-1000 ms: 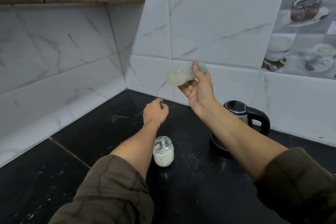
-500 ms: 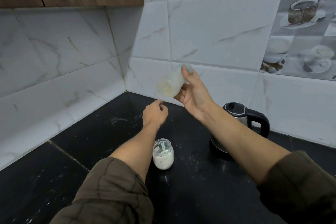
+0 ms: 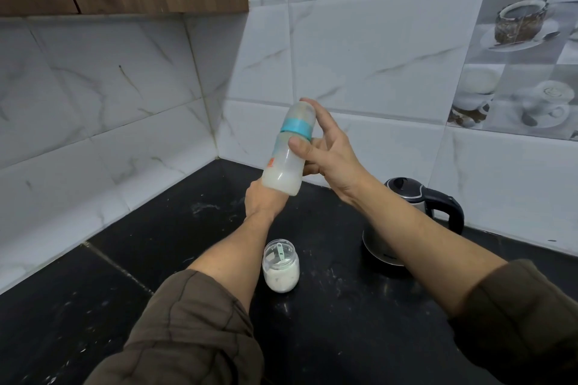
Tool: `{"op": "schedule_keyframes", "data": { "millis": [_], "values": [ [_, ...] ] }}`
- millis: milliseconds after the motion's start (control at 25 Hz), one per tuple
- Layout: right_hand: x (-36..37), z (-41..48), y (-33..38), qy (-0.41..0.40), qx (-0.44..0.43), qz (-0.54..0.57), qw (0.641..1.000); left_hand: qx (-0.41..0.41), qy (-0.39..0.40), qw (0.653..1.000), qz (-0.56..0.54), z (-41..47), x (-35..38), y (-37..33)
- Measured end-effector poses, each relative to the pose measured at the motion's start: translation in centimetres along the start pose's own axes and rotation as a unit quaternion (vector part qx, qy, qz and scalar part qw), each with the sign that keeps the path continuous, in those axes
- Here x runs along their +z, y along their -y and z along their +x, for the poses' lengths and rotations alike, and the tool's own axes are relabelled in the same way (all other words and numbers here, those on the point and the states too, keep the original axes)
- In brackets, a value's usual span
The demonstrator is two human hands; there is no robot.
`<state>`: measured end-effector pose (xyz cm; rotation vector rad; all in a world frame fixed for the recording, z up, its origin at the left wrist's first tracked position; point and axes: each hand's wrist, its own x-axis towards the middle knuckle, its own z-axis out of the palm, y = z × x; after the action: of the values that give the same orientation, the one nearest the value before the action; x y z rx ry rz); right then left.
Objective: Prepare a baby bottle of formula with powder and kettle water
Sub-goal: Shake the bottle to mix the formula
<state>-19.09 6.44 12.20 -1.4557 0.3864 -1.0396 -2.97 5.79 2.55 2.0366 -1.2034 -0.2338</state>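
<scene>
The jar (image 3: pixel 280 266) stands on the counter (image 3: pixel 328 331), between the two forearms. The kettle (image 3: pixel 413 222) stands to its right and farther back, close to the counter's back edge, partly behind the right forearm. The bottle (image 3: pixel 289 153) is held above the counter in the right hand (image 3: pixel 328 156), toward the back corner, its base in front of the left hand (image 3: pixel 261 201).
</scene>
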Motion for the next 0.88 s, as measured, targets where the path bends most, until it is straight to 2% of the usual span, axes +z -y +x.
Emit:
{"op": "schedule_keyframes", "data": {
  "millis": [40, 160, 200, 240, 360, 400, 480, 560, 600, 680, 760, 800, 840, 880],
  "values": [
    [0.1, 0.1, 0.3, -0.019, -0.012, 0.017, 1.000, 0.009, 0.000, 1.000, 0.008, 0.1, 0.1, 0.0],
    [0.6, 1.1, 0.9, -0.178, -0.041, 0.129, 0.975, 0.032, 0.009, 0.999, 0.020, 0.3, 0.2, 0.2],
    [0.6, 1.1, 0.9, -0.194, -0.051, 0.125, 0.972, 0.031, 0.011, 0.999, 0.016, 0.2, 0.1, 0.2],
    [0.5, 1.0, 0.8, -0.178, -0.052, 0.089, 0.979, 0.032, 0.012, 0.999, 0.016, 0.2, -0.1, 0.3],
    [0.5, 0.0, 0.3, -0.035, -0.026, -0.067, 0.997, 0.002, 0.009, 1.000, -0.009, -0.3, -0.3, 0.3],
    [0.5, -0.1, 0.3, -0.023, -0.031, -0.071, 0.997, -0.002, 0.008, 1.000, -0.011, -0.4, -0.4, 0.3],
    [0.9, 0.2, 0.8, -0.104, -0.049, 0.008, 0.993, 0.014, 0.009, 1.000, 0.008, -0.1, -0.3, 0.4],
    [1.2, 0.9, 1.3, -0.215, -0.066, 0.108, 0.968, 0.016, 0.016, 1.000, 0.007, 0.1, -0.3, 0.6],
    [1.1, 1.0, 1.4, -0.233, -0.069, 0.125, 0.962, 0.012, 0.018, 1.000, 0.003, 0.1, -0.4, 0.6],
    [1.0, 0.8, 1.1, -0.167, -0.043, 0.067, 0.983, 0.005, 0.018, 1.000, -0.003, 0.0, -0.5, 0.6],
    [1.1, 0.0, 0.5, -0.025, -0.001, -0.048, 0.999, -0.005, 0.012, 0.999, -0.050, -0.3, -0.3, 0.4],
    [1.1, -0.2, 0.2, 0.017, 0.005, -0.077, 0.997, 0.003, 0.004, 0.997, -0.074, -0.4, -0.1, 0.3],
    [1.2, -0.2, 0.2, 0.017, -0.001, -0.069, 0.997, 0.009, 0.001, 0.997, -0.075, -0.5, -0.2, 0.1],
    [1.4, 0.0, 0.4, -0.021, -0.010, -0.032, 0.999, 0.011, 0.005, 0.998, -0.063, -0.3, -0.1, 0.1]
  ]
}}
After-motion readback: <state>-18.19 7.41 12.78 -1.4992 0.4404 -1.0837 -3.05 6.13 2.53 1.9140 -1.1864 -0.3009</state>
